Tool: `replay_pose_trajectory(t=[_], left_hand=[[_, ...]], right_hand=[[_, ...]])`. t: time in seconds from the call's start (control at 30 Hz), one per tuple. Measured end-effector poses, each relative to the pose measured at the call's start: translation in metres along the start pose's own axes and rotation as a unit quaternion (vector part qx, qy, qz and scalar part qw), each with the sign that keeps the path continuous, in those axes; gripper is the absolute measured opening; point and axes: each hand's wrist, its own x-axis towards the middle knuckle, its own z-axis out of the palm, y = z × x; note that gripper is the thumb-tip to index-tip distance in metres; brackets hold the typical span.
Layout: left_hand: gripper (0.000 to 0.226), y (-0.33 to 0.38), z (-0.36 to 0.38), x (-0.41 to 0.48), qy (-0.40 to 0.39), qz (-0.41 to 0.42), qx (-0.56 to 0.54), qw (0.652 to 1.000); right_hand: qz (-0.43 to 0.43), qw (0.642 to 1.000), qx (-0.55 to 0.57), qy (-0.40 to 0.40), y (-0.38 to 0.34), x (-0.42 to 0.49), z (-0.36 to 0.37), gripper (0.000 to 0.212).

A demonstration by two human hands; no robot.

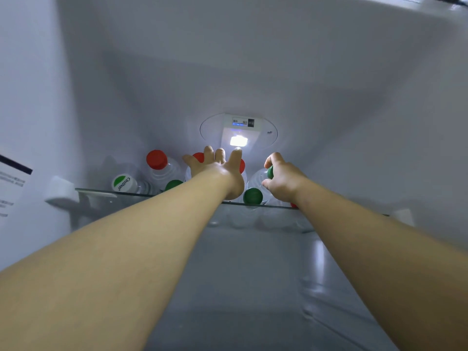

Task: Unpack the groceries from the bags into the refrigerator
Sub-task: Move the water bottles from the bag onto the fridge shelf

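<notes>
Both my arms reach deep into the refrigerator over its glass shelf (101, 192). Several clear water bottles stand on the shelf, some with red caps (156, 159) and some with green caps (252, 196). My left hand (219, 171) stretches toward the back with fingers straight and spread, over red-capped bottles (198, 157) in the back row. My right hand (283, 179) curls round the neck of a green-capped bottle (270, 172) at the right. A bottle with a white and green cap (122, 183) stands at the left.
A lamp and control panel (239, 133) glow on the back wall. White side walls close in left and right. A shelf bracket (62, 192) juts out at the left. Below the glass shelf lies another grey shelf (253, 274).
</notes>
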Motion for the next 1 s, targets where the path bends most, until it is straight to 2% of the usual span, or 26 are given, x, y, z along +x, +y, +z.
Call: replay_pose_trajectory(t=[0.13,0.37,0.5,0.63,0.73,0.87,1.0], left_hand=[[0.075,0.0,0.0,-0.001,-0.031,-0.001,0.023,0.999],[0.079,-0.004,0.002,0.004,-0.05,0.014,0.024,0.998],[0.079,-0.006,0.001,0.001,-0.044,0.021,0.001,0.999],[0.078,-0.006,0.0,-0.004,-0.009,0.025,-0.017,1.0],[0.072,-0.005,-0.005,-0.011,0.025,0.016,-0.031,0.999],[0.05,-0.005,-0.015,-0.025,0.111,0.005,-0.054,0.992],[0.039,-0.01,-0.025,-0.044,0.208,0.005,0.02,0.978]], right_hand=[[0.01,1.0,-0.009,-0.012,0.001,0.004,0.002,0.03],[0.017,0.999,0.0,-0.028,0.003,0.008,0.001,0.031],[0.024,0.999,0.015,-0.016,0.005,0.008,0.005,0.043],[0.033,0.997,0.056,0.034,0.004,0.005,0.003,0.058],[-0.002,0.992,0.092,0.091,0.001,-0.003,-0.002,0.053],[-0.047,0.981,0.088,0.169,-0.01,-0.024,-0.015,0.044],[-0.049,0.977,0.072,0.196,-0.023,-0.049,-0.021,0.034]])
